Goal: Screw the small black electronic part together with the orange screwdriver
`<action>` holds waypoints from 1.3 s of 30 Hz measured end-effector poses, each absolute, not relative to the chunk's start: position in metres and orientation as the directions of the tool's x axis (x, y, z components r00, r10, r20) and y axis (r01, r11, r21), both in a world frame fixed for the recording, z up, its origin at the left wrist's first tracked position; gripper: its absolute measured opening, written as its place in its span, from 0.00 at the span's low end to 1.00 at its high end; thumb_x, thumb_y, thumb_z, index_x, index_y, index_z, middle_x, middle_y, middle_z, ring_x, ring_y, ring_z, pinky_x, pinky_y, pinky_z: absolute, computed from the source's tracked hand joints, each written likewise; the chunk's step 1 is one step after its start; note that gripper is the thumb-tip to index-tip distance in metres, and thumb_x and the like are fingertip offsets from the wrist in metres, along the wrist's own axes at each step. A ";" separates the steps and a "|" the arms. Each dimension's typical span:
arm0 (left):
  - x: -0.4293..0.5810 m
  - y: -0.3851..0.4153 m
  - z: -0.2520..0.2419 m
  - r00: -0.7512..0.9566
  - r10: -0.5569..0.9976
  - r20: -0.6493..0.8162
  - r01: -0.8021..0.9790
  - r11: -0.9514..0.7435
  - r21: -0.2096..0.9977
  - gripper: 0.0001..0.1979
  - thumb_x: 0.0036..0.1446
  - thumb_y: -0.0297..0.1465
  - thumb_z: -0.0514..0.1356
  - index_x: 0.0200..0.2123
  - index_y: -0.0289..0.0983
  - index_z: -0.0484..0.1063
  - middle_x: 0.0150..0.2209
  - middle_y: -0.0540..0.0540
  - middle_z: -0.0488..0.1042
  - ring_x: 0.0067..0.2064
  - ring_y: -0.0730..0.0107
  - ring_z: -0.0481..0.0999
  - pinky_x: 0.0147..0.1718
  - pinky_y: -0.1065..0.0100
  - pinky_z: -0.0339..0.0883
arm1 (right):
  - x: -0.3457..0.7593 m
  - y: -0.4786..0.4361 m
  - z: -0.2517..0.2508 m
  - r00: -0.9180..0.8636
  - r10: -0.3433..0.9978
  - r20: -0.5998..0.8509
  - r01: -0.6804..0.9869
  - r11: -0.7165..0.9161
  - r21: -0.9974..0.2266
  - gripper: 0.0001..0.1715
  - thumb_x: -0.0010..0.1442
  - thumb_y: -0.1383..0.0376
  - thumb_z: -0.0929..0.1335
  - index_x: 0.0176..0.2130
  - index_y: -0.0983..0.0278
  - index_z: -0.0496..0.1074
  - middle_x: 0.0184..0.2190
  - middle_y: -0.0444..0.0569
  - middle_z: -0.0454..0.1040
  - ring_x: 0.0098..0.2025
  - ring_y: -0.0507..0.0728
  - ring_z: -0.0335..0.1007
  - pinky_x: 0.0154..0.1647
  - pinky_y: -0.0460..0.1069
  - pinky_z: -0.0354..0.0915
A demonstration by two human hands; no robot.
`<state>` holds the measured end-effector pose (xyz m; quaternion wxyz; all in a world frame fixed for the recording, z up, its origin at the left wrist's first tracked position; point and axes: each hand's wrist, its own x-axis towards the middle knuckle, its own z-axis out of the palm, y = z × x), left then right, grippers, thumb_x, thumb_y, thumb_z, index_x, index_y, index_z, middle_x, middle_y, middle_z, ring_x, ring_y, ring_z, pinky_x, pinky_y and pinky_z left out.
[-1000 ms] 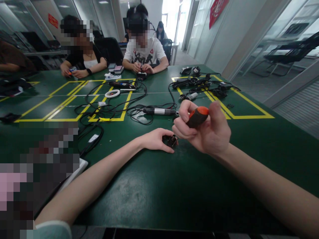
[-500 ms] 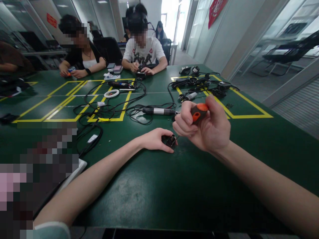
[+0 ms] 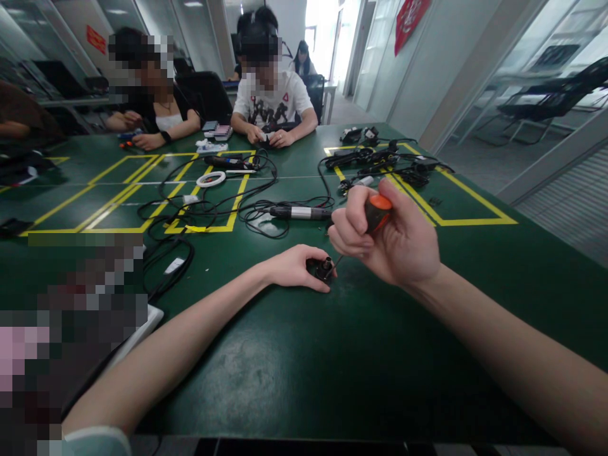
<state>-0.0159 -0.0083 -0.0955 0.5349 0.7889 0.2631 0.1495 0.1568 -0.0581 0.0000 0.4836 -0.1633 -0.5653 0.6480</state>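
Observation:
My left hand point(image 3: 297, 266) grips a small black part with a round metal post point(image 3: 325, 269) between thumb and fingers, low on the green tabletop point(image 3: 266, 354). Wrapped in my right hand point(image 3: 387, 244) is a screwdriver point(image 3: 379, 212) with an orange and dark handle. Its thin shaft slants down and left to the black part, and the tip is at that part's right side. Whether the tip sits in a screw is too small to tell. Just beyond my hands lies a black and silver pen-shaped tool point(image 3: 299, 213) with a cable.
Tangled black cables point(image 3: 209, 202) and a white tape ring point(image 3: 211, 179) lie left of centre. More cables and adapters point(image 3: 380, 155) are piled at the back right, inside yellow tape lines point(image 3: 479, 222). Two people sit across the table, handling small things. A blurred-out area covers the lower left.
My right hand has turned the screwdriver handle slightly and shifted a little left. The left hand stays around the black part. Across the table, one person's raised hand has moved.

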 end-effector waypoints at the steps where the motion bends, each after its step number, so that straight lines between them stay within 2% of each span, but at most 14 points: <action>1: -0.016 -0.009 -0.095 0.814 0.580 -0.041 0.254 -0.291 0.922 0.16 0.48 0.33 0.74 0.40 0.34 0.80 0.35 0.51 0.79 0.38 0.73 0.76 0.47 0.70 0.69 | 0.157 -0.058 -0.001 -0.478 0.814 0.329 -0.448 0.096 -0.889 0.35 0.66 0.37 0.65 0.24 0.60 0.60 0.15 0.37 0.53 0.17 0.49 0.44 0.17 0.46 0.49; 4: -0.016 -0.009 -0.096 0.807 0.590 -0.033 0.251 -0.291 0.923 0.15 0.47 0.32 0.74 0.39 0.35 0.80 0.34 0.51 0.79 0.38 0.73 0.76 0.47 0.70 0.69 | 0.158 -0.059 -0.003 -0.468 0.818 0.334 -0.461 0.095 -0.882 0.35 0.63 0.35 0.66 0.25 0.59 0.60 0.15 0.36 0.51 0.16 0.48 0.42 0.17 0.46 0.48; 6: -0.016 -0.010 -0.096 0.807 0.590 -0.037 0.254 -0.289 0.923 0.15 0.47 0.32 0.74 0.39 0.35 0.80 0.35 0.51 0.79 0.39 0.72 0.76 0.47 0.69 0.69 | 0.158 -0.060 -0.004 -0.456 0.823 0.337 -0.458 0.107 -0.882 0.31 0.63 0.38 0.69 0.28 0.59 0.61 0.15 0.35 0.52 0.16 0.48 0.42 0.18 0.45 0.49; 9: -0.016 -0.009 -0.095 0.811 0.584 -0.043 0.258 -0.290 0.921 0.17 0.47 0.33 0.74 0.41 0.34 0.81 0.39 0.49 0.80 0.41 0.70 0.77 0.48 0.69 0.69 | 0.155 -0.063 -0.002 -0.441 0.826 0.351 -0.448 0.136 -0.884 0.26 0.62 0.44 0.73 0.30 0.59 0.63 0.16 0.35 0.56 0.16 0.48 0.45 0.18 0.45 0.48; 12: -0.015 -0.009 -0.095 0.813 0.580 -0.048 0.262 -0.292 0.920 0.17 0.48 0.33 0.74 0.41 0.34 0.81 0.39 0.48 0.80 0.42 0.70 0.78 0.48 0.68 0.70 | 0.153 -0.063 0.001 -0.440 0.820 0.366 -0.429 0.166 -0.888 0.28 0.62 0.43 0.72 0.28 0.60 0.64 0.19 0.38 0.61 0.17 0.49 0.50 0.18 0.46 0.49; 14: -0.015 -0.009 -0.095 0.813 0.580 -0.046 0.261 -0.292 0.920 0.16 0.48 0.32 0.74 0.40 0.34 0.80 0.38 0.49 0.80 0.41 0.70 0.77 0.48 0.69 0.69 | 0.152 -0.062 0.002 -0.446 0.825 0.347 -0.412 0.155 -0.898 0.31 0.64 0.40 0.70 0.26 0.60 0.63 0.19 0.39 0.60 0.17 0.49 0.50 0.18 0.47 0.50; 18: -0.015 -0.009 -0.096 0.811 0.584 -0.039 0.253 -0.290 0.923 0.16 0.47 0.32 0.74 0.40 0.34 0.80 0.36 0.50 0.79 0.39 0.72 0.76 0.46 0.70 0.69 | 0.155 -0.060 0.002 -0.454 0.830 0.324 -0.434 0.112 -0.894 0.35 0.65 0.37 0.66 0.24 0.60 0.60 0.16 0.37 0.52 0.17 0.49 0.45 0.17 0.46 0.49; 23: -0.016 -0.009 -0.097 0.812 0.583 -0.031 0.251 -0.300 0.921 0.16 0.47 0.33 0.74 0.40 0.35 0.81 0.35 0.51 0.79 0.38 0.73 0.76 0.46 0.70 0.69 | 0.158 -0.062 -0.002 -0.454 0.820 0.348 -0.458 0.119 -0.881 0.31 0.63 0.38 0.68 0.28 0.59 0.61 0.16 0.35 0.51 0.17 0.48 0.42 0.18 0.45 0.49; 27: -0.016 -0.009 -0.095 0.815 0.578 -0.037 0.263 -0.313 0.912 0.16 0.48 0.33 0.74 0.41 0.34 0.81 0.37 0.50 0.80 0.39 0.72 0.77 0.46 0.70 0.68 | 0.157 -0.063 -0.002 -0.459 0.805 0.377 -0.453 0.153 -0.878 0.25 0.64 0.45 0.72 0.31 0.59 0.63 0.17 0.35 0.56 0.17 0.48 0.46 0.19 0.45 0.50; 31: -0.016 -0.008 -0.095 0.817 0.576 -0.034 0.252 -0.304 0.919 0.16 0.48 0.33 0.74 0.40 0.34 0.82 0.36 0.50 0.80 0.39 0.72 0.76 0.46 0.70 0.68 | 0.156 -0.062 0.001 -0.469 0.789 0.396 -0.433 0.185 -0.882 0.29 0.67 0.43 0.69 0.27 0.60 0.64 0.19 0.39 0.60 0.18 0.49 0.51 0.19 0.47 0.51; 35: -0.016 -0.008 -0.096 0.818 0.575 -0.031 0.248 -0.303 0.920 0.16 0.47 0.33 0.74 0.40 0.35 0.82 0.35 0.51 0.80 0.38 0.72 0.77 0.47 0.70 0.68 | 0.156 -0.062 0.003 -0.481 0.795 0.369 -0.419 0.161 -0.894 0.33 0.67 0.40 0.66 0.24 0.60 0.62 0.17 0.38 0.53 0.18 0.49 0.45 0.18 0.47 0.49; 39: -0.016 -0.008 -0.095 0.816 0.578 -0.027 0.262 -0.327 0.908 0.16 0.47 0.33 0.74 0.41 0.35 0.82 0.39 0.49 0.81 0.43 0.69 0.78 0.49 0.69 0.68 | 0.158 -0.065 0.000 -0.476 0.792 0.381 -0.460 0.145 -0.876 0.30 0.66 0.39 0.66 0.29 0.59 0.63 0.16 0.35 0.52 0.17 0.48 0.41 0.19 0.46 0.48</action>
